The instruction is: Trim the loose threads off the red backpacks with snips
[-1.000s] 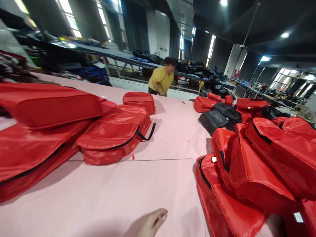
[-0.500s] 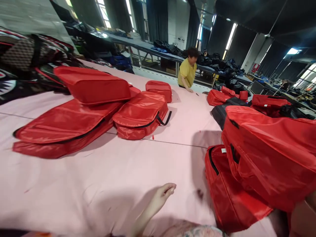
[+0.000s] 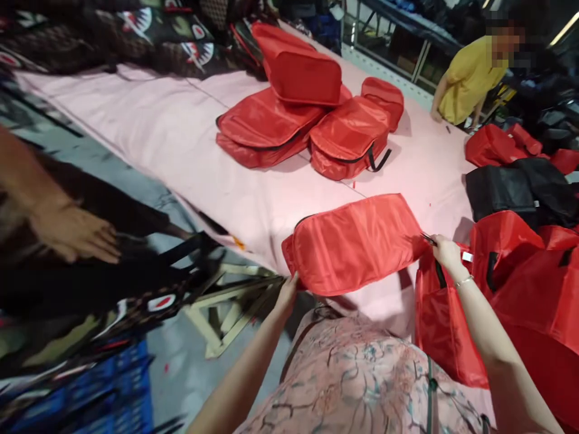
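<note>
A flat red fabric bag (image 3: pixel 357 244) with a dark zipper along its left end is held in front of me, over the near table edge. My left hand (image 3: pixel 286 294) is closed on its lower left corner. At the bag's right end, my right hand (image 3: pixel 447 254) is closed around small dark metal thread snips (image 3: pixel 428 239), whose tips touch or nearly touch the fabric. Whether these fingers also pinch the bag, I cannot tell. Beside my right forearm lies a pile of red bags (image 3: pixel 534 283), one showing a white label (image 3: pixel 467 257).
Several red backpacks (image 3: pixel 271 129) lie across the pink-covered table (image 3: pixel 181 129). Black bags (image 3: pixel 502 190) are at the right. Patterned bags (image 3: pixel 149 42) fill the far left. A co-worker's hand (image 3: pixel 75 232) is at left, above a blue crate (image 3: pixel 108 392). Another person in yellow (image 3: pixel 470 75) stands across the table.
My view has swung left and down. A red bag is now stretched between my hands. My left hand, previously empty over the table, has closed on the bag's corner.
</note>
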